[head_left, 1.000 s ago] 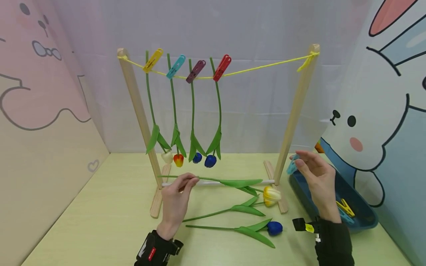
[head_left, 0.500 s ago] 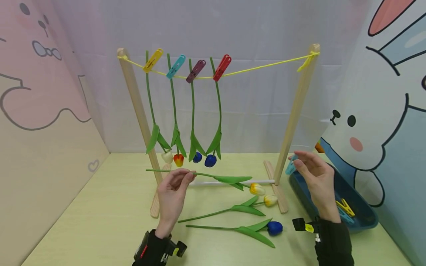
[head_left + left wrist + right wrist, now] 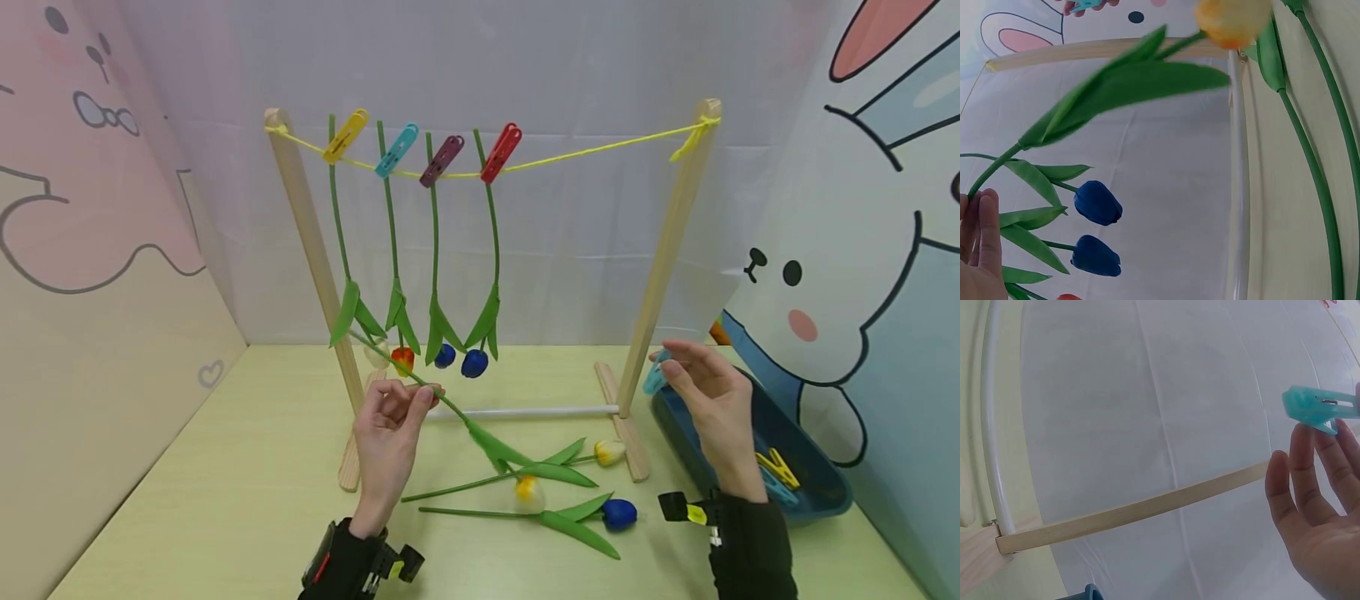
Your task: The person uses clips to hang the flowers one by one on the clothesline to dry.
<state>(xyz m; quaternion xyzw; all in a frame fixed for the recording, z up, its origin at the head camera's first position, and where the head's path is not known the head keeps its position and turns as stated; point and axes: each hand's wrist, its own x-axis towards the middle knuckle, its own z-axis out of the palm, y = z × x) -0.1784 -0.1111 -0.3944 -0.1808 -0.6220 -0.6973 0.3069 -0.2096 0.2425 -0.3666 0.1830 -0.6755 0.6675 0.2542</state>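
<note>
My left hand (image 3: pixel 390 442) pinches the green stem of a yellow-and-white artificial tulip (image 3: pixel 495 446) between thumb and fingers. The tulip slants, its bare stem end up to the left and its bloom low to the right, overlapping another tulip on the table. In the left wrist view that bloom (image 3: pixel 1235 22) is near the top. My right hand (image 3: pixel 716 408) holds a light blue clothespin (image 3: pixel 657 372) by thumb and fingertips, beside the right post; the right wrist view shows the clothespin (image 3: pixel 1316 406) close up. Along a yellow line (image 3: pixel 592 153) several tulips hang bloom down from clothespins.
On the table lie a yellow-and-white tulip (image 3: pixel 609 452) and a blue tulip (image 3: pixel 619 515). Wooden posts (image 3: pixel 667 258) with a white crossbar (image 3: pixel 540 412) hold the line. A dark blue basket (image 3: pixel 828 498) with yellow and blue clothespins stands under my right forearm.
My left hand has lifted the yellow-and-white tulip and moved slightly left. The tulip has swung from nearly level to slanting, bloom downward. My right hand with the clothespin has barely moved.
</note>
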